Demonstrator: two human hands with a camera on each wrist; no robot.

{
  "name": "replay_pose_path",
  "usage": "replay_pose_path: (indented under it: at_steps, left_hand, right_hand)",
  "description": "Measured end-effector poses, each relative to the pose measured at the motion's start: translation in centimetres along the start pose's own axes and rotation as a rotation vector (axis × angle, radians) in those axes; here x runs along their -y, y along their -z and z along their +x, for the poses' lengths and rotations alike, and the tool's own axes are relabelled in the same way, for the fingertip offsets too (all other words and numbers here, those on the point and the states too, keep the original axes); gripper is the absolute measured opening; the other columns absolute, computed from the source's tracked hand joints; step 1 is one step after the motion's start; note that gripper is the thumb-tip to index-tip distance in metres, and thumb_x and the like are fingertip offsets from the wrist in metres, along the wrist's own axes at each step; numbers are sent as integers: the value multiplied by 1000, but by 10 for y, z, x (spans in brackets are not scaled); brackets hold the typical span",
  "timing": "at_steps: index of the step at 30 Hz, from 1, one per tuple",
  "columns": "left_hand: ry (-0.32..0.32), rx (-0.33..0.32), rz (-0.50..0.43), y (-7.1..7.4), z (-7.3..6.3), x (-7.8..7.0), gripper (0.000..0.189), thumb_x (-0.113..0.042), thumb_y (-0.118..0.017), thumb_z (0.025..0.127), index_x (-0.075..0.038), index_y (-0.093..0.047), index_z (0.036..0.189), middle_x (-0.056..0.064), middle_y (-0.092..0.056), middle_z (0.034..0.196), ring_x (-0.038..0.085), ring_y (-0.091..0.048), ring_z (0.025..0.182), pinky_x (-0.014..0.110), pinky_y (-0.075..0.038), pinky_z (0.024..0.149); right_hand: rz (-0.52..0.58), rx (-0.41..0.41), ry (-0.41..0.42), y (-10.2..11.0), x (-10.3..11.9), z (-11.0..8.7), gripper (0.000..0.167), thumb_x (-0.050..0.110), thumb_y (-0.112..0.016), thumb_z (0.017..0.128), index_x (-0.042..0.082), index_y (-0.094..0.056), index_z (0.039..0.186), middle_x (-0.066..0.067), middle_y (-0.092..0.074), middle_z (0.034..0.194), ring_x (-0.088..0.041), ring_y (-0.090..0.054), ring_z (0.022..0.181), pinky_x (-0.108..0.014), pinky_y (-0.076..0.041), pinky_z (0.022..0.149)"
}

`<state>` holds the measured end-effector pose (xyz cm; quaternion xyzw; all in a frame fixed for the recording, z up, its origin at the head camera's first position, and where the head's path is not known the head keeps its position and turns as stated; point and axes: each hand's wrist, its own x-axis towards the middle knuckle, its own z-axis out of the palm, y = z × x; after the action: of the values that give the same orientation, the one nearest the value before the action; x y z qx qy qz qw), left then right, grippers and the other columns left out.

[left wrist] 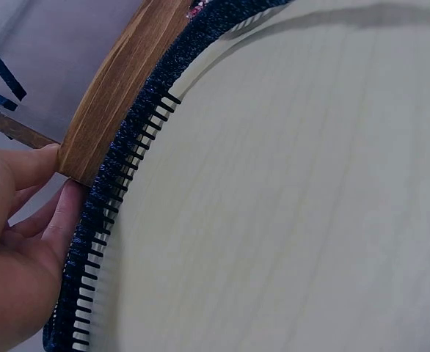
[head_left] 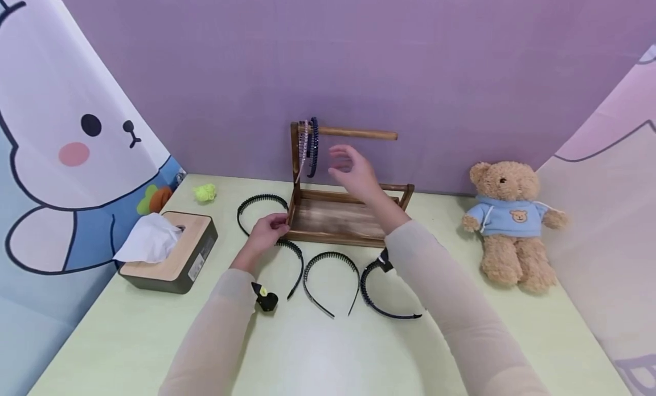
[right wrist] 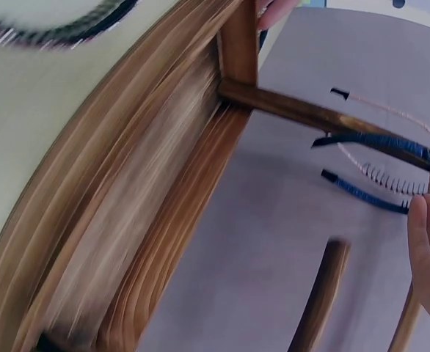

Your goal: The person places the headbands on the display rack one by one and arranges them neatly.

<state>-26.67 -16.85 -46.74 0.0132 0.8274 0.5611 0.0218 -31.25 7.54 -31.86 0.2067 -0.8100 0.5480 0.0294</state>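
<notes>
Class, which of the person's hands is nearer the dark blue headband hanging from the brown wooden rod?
Right. The right hand is beside the dark blue headband; the left hand is lower, gripping the brown wooden stand at its base.

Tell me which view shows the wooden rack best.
The head view: it frames the wooden rack from end to end, though the right arm hides part. The left wrist view shows just a fragment, pinched by the left hand; the right wrist view shows much of it close up, but cropped and partly blurred.
</notes>
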Motion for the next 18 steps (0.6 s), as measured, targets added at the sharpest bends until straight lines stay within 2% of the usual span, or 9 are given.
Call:
replay_pose_path:
  at_steps: [5,12,18]
  left_hand:
    - [-5,4,-5,2,1,-1,40,-1,-57,97,8,-50,135,25,-56,128,35,-55,115,40,-46,97]
    - [-6,6,0,2,2,1,41,-2,-57,97,7,-49,136,25,-56,129,35,-55,116,40,-46,98]
    - [-7,11,1,1,2,2,41,-3,-58,97,7,-50,136,24,-56,129,35,-54,116,41,-46,97]
  right_hand:
    - [-28,21,-5,19,-9,-20,42,4,-67,92,9,-54,132,-8,-58,128,-24,-60,108,-36,-54,84]
    - [-44,129,2,37,-28,-64,43,3,-67,92,2,-52,132,-18,-60,122,-30,-60,107,-39,-52,89]
    - [-71,207,-5,48,-49,-99,41,0,-65,92,-3,-51,131,-21,-60,116,-34,-58,106,-44,-48,92]
